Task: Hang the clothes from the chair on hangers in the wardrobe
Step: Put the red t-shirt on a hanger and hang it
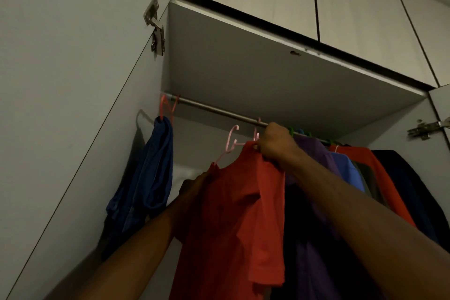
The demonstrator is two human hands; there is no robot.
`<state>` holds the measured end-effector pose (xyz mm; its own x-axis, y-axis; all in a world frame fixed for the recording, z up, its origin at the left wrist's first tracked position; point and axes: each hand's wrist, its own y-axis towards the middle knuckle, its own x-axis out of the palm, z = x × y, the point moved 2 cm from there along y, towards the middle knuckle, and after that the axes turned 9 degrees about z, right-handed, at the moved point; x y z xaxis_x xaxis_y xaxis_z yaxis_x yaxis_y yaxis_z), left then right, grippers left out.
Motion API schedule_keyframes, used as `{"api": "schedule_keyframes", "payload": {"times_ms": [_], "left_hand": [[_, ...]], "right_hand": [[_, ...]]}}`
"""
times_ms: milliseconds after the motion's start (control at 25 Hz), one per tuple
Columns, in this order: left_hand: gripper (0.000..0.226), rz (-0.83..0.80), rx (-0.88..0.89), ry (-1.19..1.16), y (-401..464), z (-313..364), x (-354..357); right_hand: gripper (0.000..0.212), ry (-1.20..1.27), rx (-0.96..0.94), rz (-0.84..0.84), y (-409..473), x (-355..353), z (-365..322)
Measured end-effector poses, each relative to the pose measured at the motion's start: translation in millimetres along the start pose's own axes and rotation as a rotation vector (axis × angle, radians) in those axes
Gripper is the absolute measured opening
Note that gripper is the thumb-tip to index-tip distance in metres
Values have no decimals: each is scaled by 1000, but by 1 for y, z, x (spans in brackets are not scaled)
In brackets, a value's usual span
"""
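Hanging a limp, light red shirt (233, 214): right hand (276, 145) grips its collar at twelve o'clock; left hand (194, 184), at nine o'clock, mostly hidden, grip unclear.

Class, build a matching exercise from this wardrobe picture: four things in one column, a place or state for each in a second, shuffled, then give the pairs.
Things
1. red shirt
2. blue garment
3. rail
4. purple shirt

Places or states
A. runs across under the wardrobe's top panel
B. hangs at the far left end
C. gripped at the collar by the right hand
D. hangs just right of that hand

Pairs: 1-C, 2-B, 3-A, 4-D
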<state>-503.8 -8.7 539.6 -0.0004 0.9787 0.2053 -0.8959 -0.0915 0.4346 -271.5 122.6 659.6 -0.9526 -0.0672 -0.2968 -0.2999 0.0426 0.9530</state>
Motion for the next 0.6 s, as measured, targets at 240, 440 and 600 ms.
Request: {"api": "schedule_keyframes", "payload": {"times_ms": [240,440,600], "left_hand": [[67,190,-13,227,-16,-33,-2],[39,-114,174,884,-46,-36,3],[15,150,354,820,-88,6,28]], "right_hand": [[32,-75,-51,-112,-34,-10,33],[43,-58,-68,-310,-66,-66,60],[22,-18,-101,-499,-87,-103,84]]}}
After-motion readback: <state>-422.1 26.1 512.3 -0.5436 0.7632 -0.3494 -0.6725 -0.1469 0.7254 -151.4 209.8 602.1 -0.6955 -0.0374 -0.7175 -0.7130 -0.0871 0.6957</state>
